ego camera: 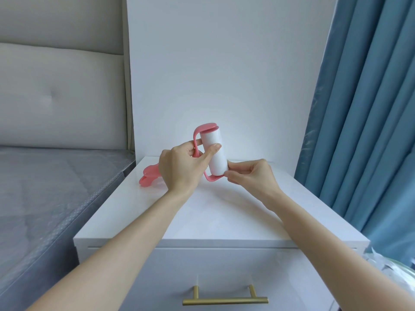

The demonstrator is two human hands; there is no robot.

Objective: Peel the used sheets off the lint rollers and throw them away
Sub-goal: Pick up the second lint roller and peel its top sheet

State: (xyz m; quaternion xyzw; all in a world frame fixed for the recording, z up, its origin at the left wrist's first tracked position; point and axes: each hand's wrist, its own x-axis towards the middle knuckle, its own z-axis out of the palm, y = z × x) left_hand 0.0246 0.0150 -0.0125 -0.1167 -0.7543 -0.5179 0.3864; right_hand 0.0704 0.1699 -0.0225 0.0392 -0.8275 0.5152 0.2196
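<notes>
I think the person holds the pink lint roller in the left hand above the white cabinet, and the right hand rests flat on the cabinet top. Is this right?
Not quite. The head view shows the right hand is not flat on the white cabinet; it is raised and pinching at the lower end of the roll. The rest holds: the left hand holds the pink lint roller above the cabinet.

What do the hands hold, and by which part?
Left hand holds the pink-framed white lint roller by its pink frame, thumb on the roll; right hand pinches the roll's lower end.
</notes>
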